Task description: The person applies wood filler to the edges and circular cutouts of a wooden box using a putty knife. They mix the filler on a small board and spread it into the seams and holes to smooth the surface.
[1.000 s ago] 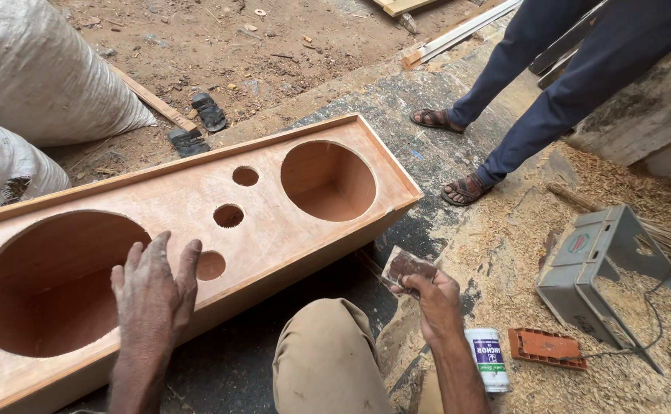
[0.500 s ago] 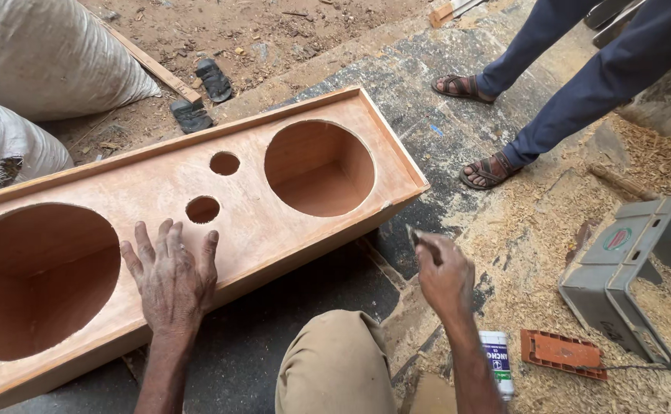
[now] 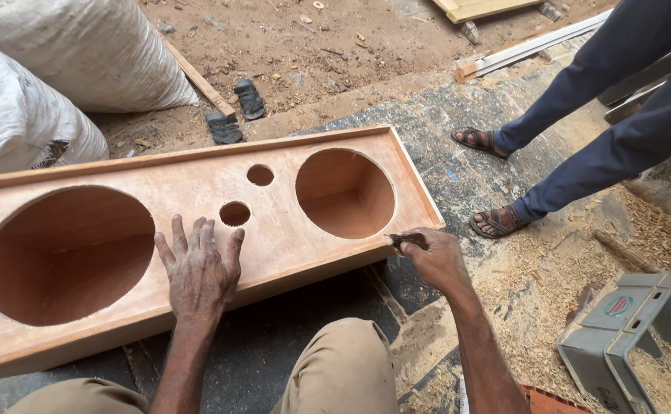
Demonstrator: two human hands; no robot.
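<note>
A long wooden box with two large round holes and two small ones lies on the ground in front of me. My left hand rests flat on its top face, fingers spread, just below the lower small hole. My right hand is shut on a small folded piece of sandpaper, pressed against the near right edge of the box, below the right large hole. My knee shows between my arms.
Two white sacks lie at the far left. Another person's legs in dark trousers and sandals stand at the right. A grey crate sits on sawdust at lower right. A pair of dark sandals lies beyond the box.
My right hand has moved from the sawdust beside my knee up to the box's near right edge with the sandpaper. My left hand stays flat on the box. The view has shifted.
</note>
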